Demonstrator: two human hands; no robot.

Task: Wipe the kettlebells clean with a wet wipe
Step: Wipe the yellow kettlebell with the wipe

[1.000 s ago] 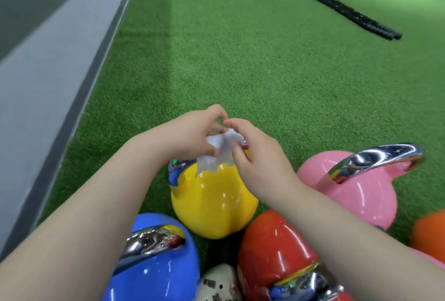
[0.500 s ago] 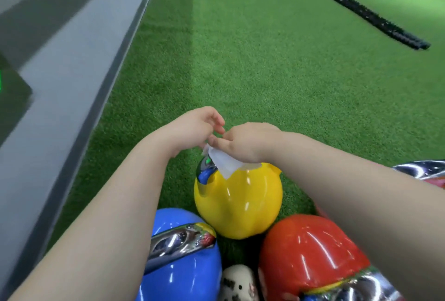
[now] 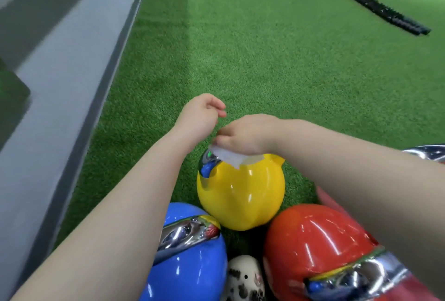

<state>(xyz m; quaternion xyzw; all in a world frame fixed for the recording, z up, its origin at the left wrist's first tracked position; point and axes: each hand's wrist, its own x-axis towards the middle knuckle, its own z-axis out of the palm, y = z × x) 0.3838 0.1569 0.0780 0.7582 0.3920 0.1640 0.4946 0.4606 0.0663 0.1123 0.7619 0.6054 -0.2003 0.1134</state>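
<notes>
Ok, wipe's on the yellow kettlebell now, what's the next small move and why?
Probably drag the wet wipe with the right hand along the yellow kettlebell handle: the hand presses it at the top, and the left hand has let go.

Right hand (image 3: 243, 135) presses wet wipe (image 3: 227, 157) onto yellow kettlebell (image 3: 240, 190).

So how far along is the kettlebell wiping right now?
Early, by the look of it. The right hand presses the wet wipe onto the top of the yellow kettlebell, by its chrome handle; the left hand hovers beside it, holding nothing. The blue kettlebell and red kettlebell sit untouched; whether they've been wiped can't be told.
</notes>
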